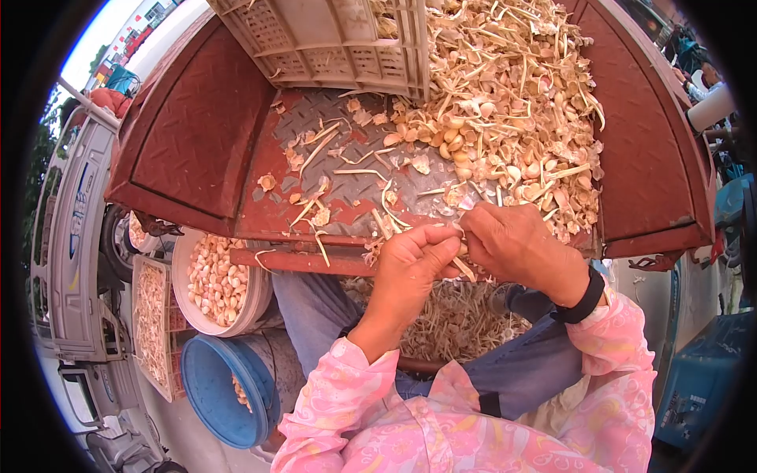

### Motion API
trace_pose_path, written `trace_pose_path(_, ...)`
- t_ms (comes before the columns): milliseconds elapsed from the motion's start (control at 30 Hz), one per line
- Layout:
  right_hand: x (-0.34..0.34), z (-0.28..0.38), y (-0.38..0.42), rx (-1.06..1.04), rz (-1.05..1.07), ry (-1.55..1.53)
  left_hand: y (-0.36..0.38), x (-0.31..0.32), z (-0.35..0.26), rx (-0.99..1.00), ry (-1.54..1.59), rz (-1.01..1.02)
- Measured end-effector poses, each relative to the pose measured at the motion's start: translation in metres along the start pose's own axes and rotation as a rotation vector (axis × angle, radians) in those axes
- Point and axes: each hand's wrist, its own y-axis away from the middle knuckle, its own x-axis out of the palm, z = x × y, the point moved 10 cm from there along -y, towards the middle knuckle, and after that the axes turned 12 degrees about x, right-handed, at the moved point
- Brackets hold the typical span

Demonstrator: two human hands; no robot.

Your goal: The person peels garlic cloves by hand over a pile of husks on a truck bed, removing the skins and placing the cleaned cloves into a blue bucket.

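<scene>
My left hand (414, 260) and my right hand (512, 240) meet above the front edge of the red metal bed (315, 229). Thumb and fingers of both are pinched closed on a small piece of garlic (466, 270), whose dry stem end pokes out below; the rest is hidden by my fingers. Just beyond my right hand rises a big heap of garlic cloves, papery skins and dry stems (520, 102). Loose stems and skin scraps (323, 146) lie scattered on the bed ahead of my left hand.
A pale plastic crate (339, 47) stands tilted on the bed. At left are a white bucket of cloves (217, 280), a blue bucket (229, 390) with a few cloves inside, and a crate of garlic (154, 331). Stems and skins (453, 323) are piled between my legs.
</scene>
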Motion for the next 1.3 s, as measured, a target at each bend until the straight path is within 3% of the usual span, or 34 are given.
trace_pose_path(133,-0.001,-0.048,-0.021,0.278,0.062,0.064,0.005,0.011,-0.035,0.187,-0.488,0.153)
trace_pose_path(167,0.006,-0.065,-0.025,0.367,0.156,0.127,0.001,0.002,-0.038,0.169,-0.434,0.122)
trace_pose_path(267,0.001,-0.077,-0.042,0.289,-0.061,0.015,-0.013,-0.029,-0.039,0.135,-0.335,0.055)
trace_pose_path(300,0.003,-0.08,-0.051,0.263,-0.093,0.027,-0.015,-0.036,-0.048,0.161,-0.483,0.009)
trace_pose_path(400,0.023,-0.08,-0.078,0.232,-0.042,0.1,-0.016,-0.027,-0.067,0.207,-1.086,0.119)
trace_pose_path(533,0.043,-0.069,-0.075,0.197,0.129,0.087,-0.032,-0.045,-0.068,0.266,-1.042,0.057)
trace_pose_path(633,0.03,-0.076,-0.056,0.262,0.095,0.002,-0.051,-0.047,-0.087,0.475,-1.122,-0.025)
trace_pose_path(733,0.01,-0.078,-0.062,0.206,-0.081,0.044,-0.073,-0.034,-0.091,0.365,-1.235,-0.023)
trace_pose_path(800,0.002,-0.075,-0.079,0.205,-0.144,0.101,-0.079,-0.032,-0.085,0.282,-1.207,0.002)
trace_pose_path(933,0.042,-0.071,-0.114,0.074,-0.02,0.359,-0.075,-0.046,-0.069,0.154,-1.112,-0.011)
trace_pose_path(1067,0.045,-0.076,-0.107,0.149,0.019,0.324,-0.063,-0.063,-0.056,0.213,-0.995,-0.015)
trace_pose_path(1100,0.033,-0.068,-0.099,0.091,-0.071,0.13,-0.061,-0.067,-0.048,0.225,-0.918,-0.035)
trace_pose_path(1200,0.045,-0.075,-0.075,0.511,0.159,-0.631,-0.057,-0.061,-0.03,0.18,-0.455,-0.103)
trace_pose_path(1233,0.057,-0.076,-0.067,0.516,0.153,-0.863,-0.053,-0.055,-0.023,0.147,-0.267,-0.128)
trace_pose_path(1300,0.04,-0.055,-0.062,0.312,-0.016,-0.676,-0.048,-0.038,-0.016,0.118,0.035,-0.114)
